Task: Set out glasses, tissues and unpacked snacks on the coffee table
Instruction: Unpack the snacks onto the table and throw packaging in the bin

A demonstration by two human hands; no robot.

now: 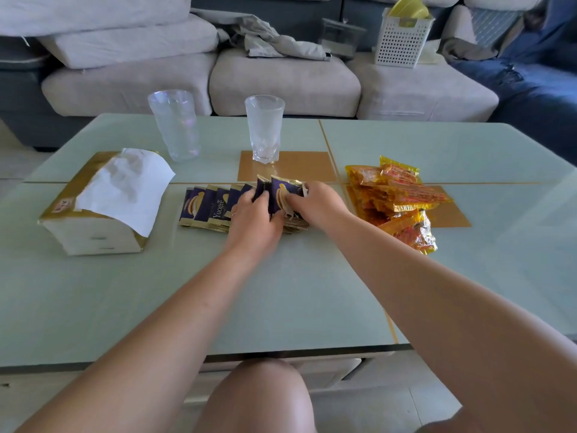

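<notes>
A row of purple snack packets [204, 207] lies overlapping at the middle of the coffee table [281, 292]. My left hand [254, 220] presses on the right end of that row and grips packets. My right hand [312, 203] pinches one upright purple packet [281, 195] at its right edge. Orange-yellow snack packets [396, 198] are piled to the right. A tissue pack [103, 204] with a white tissue sticking out sits on the left. Two clear glasses [176, 125] [264, 128] stand behind the snacks.
A grey sofa [284, 79] runs along the far side of the table, with a crumpled cloth [268, 39], a clear container [342, 37] and a white perforated basket [402, 37] on it. A person in jeans [537, 89] sits at the right. My knee [262, 398] is below the table's near edge.
</notes>
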